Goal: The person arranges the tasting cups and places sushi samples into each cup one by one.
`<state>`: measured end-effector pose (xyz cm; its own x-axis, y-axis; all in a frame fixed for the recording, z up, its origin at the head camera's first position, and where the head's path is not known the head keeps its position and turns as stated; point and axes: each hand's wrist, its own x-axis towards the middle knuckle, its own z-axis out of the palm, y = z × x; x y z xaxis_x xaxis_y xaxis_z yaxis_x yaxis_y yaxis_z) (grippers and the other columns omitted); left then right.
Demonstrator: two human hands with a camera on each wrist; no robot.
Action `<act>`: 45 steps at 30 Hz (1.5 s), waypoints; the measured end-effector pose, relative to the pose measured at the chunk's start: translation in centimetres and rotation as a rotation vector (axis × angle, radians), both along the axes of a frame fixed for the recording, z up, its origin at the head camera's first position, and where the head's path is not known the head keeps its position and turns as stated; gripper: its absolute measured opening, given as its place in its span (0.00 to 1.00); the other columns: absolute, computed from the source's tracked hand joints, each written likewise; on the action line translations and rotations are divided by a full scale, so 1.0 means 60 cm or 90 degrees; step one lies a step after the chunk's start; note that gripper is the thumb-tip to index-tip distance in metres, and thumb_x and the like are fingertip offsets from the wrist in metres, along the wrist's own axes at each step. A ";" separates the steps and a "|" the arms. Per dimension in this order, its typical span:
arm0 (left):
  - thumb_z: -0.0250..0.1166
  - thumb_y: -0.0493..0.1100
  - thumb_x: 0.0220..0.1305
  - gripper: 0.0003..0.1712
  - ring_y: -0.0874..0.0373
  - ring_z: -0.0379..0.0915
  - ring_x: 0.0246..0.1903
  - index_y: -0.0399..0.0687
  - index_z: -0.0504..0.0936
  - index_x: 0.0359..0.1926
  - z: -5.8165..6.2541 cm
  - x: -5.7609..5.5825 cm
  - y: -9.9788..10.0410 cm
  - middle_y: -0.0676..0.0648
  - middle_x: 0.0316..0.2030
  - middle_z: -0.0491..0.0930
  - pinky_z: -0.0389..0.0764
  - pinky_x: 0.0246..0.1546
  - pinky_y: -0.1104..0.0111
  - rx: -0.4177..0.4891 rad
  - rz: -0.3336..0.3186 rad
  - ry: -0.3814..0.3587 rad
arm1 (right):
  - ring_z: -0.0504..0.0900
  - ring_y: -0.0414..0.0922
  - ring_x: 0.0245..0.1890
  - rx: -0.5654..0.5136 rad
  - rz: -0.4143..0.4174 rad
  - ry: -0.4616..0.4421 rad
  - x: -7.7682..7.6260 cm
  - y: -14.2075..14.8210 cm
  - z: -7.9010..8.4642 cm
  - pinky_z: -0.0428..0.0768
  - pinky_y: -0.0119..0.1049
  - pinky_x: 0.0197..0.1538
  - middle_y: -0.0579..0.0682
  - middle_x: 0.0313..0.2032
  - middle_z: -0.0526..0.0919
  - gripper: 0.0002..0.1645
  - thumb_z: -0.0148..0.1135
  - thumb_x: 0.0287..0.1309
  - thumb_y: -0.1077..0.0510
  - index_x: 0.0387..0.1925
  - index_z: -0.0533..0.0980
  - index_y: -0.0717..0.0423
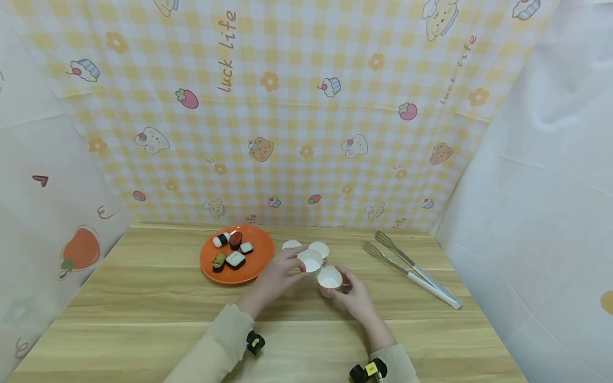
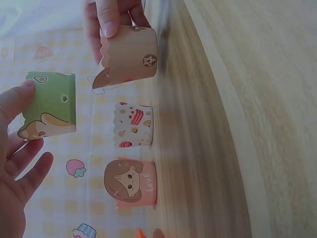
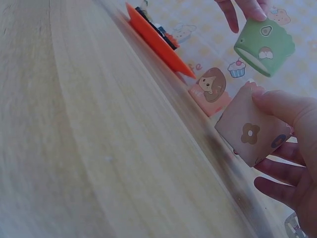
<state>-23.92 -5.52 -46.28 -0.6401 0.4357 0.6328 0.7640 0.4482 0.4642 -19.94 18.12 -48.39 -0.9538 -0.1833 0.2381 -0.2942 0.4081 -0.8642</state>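
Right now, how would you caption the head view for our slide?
Left hand holds one scalloped cup, right hand another, near sushi on an orange plate.

An orange plate point(image 1: 261, 255) bearing five sushi pieces point(image 1: 235, 259) sits near the back edge of the desk point(image 1: 143, 298), towards its back left corner; slotted tongs point(image 1: 433, 290) lie slanting by the right edge, tips towards the back edge, where a yellow-checked cloth point(image 1: 306, 122) hangs
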 end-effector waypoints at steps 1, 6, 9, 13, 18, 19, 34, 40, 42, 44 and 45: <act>0.74 0.39 0.52 0.09 0.51 0.75 0.48 0.51 0.80 0.25 -0.001 0.000 -0.002 0.46 0.60 0.73 0.80 0.47 0.64 0.003 -0.002 -0.003 | 0.78 0.60 0.46 -0.002 -0.001 0.002 -0.001 0.000 -0.001 0.80 0.50 0.49 0.65 0.47 0.79 0.37 0.70 0.52 0.66 0.61 0.66 0.71; 0.74 0.39 0.52 0.09 0.50 0.74 0.51 0.51 0.80 0.25 -0.005 0.000 -0.013 0.46 0.59 0.74 0.80 0.47 0.63 0.012 0.005 0.007 | 0.78 0.59 0.46 -0.002 -0.006 -0.003 0.000 0.000 -0.002 0.80 0.52 0.49 0.65 0.47 0.78 0.38 0.71 0.50 0.66 0.62 0.66 0.70; 0.74 0.39 0.52 0.09 0.48 0.74 0.51 0.51 0.80 0.25 -0.008 0.001 -0.021 0.43 0.58 0.74 0.79 0.50 0.60 0.010 0.016 0.001 | 0.79 0.55 0.45 0.000 -0.020 0.004 -0.010 0.005 -0.022 0.81 0.47 0.48 0.61 0.46 0.80 0.38 0.73 0.49 0.65 0.61 0.68 0.67; 0.74 0.39 0.52 0.09 0.47 0.74 0.51 0.52 0.80 0.24 -0.014 0.002 -0.031 0.41 0.58 0.74 0.79 0.50 0.58 0.011 0.028 -0.009 | 0.79 0.50 0.44 0.004 -0.033 0.020 -0.031 0.014 -0.058 0.82 0.42 0.47 0.55 0.44 0.81 0.39 0.75 0.47 0.61 0.61 0.69 0.62; 0.74 0.38 0.51 0.09 0.45 0.72 0.54 0.52 0.80 0.24 -0.019 0.005 -0.041 0.40 0.58 0.74 0.78 0.51 0.55 0.020 0.032 -0.027 | 0.79 0.50 0.44 0.005 -0.031 0.017 -0.035 0.018 -0.066 0.81 0.42 0.47 0.54 0.45 0.80 0.40 0.75 0.47 0.60 0.62 0.69 0.60; 0.74 0.38 0.51 0.09 0.44 0.72 0.54 0.52 0.80 0.24 -0.020 0.005 -0.042 0.39 0.58 0.74 0.78 0.51 0.54 0.022 0.033 -0.033 | 0.79 0.50 0.44 0.003 -0.031 0.012 -0.035 0.019 -0.067 0.81 0.41 0.47 0.53 0.45 0.80 0.40 0.75 0.47 0.60 0.62 0.69 0.60; 0.74 0.39 0.51 0.10 0.45 0.71 0.55 0.54 0.80 0.24 -0.045 -0.003 -0.057 0.40 0.55 0.77 0.75 0.55 0.52 -0.002 0.055 -0.052 | 0.79 0.49 0.45 -0.011 -0.028 0.002 -0.035 0.018 -0.064 0.82 0.40 0.47 0.54 0.46 0.80 0.40 0.75 0.48 0.59 0.63 0.68 0.60; 0.75 0.40 0.51 0.10 0.46 0.71 0.55 0.56 0.80 0.24 -0.050 -0.006 -0.061 0.42 0.55 0.77 0.75 0.54 0.54 -0.013 0.061 -0.089 | 0.79 0.49 0.44 -0.007 -0.028 0.012 -0.036 0.017 -0.066 0.82 0.39 0.46 0.53 0.44 0.81 0.39 0.75 0.47 0.59 0.61 0.69 0.61; 0.75 0.40 0.51 0.10 0.47 0.71 0.55 0.56 0.80 0.24 -0.052 -0.008 -0.062 0.43 0.56 0.76 0.75 0.54 0.55 -0.019 0.063 -0.099 | 0.79 0.49 0.43 -0.007 -0.027 0.015 -0.036 0.017 -0.066 0.82 0.39 0.46 0.53 0.44 0.81 0.40 0.75 0.47 0.58 0.61 0.69 0.62; 0.75 0.40 0.50 0.11 0.47 0.70 0.55 0.56 0.80 0.24 -0.054 -0.009 -0.063 0.43 0.56 0.76 0.76 0.53 0.55 -0.025 0.064 -0.106 | 0.79 0.49 0.43 -0.005 -0.027 0.018 -0.036 0.017 -0.066 0.82 0.40 0.46 0.54 0.44 0.81 0.39 0.75 0.48 0.58 0.61 0.69 0.62; 0.75 0.40 0.50 0.11 0.47 0.70 0.55 0.56 0.80 0.24 -0.054 -0.010 -0.064 0.44 0.56 0.76 0.76 0.53 0.56 -0.029 0.064 -0.111 | 0.79 0.50 0.43 -0.002 -0.024 0.022 -0.036 0.017 -0.066 0.82 0.40 0.46 0.54 0.44 0.81 0.39 0.75 0.48 0.58 0.61 0.69 0.62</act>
<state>-24.52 -9.33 -49.52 -0.7796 0.3893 0.4906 0.6246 0.5413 0.5629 -22.11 19.17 -52.38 -0.9511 -0.1467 0.2718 -0.3086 0.4172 -0.8548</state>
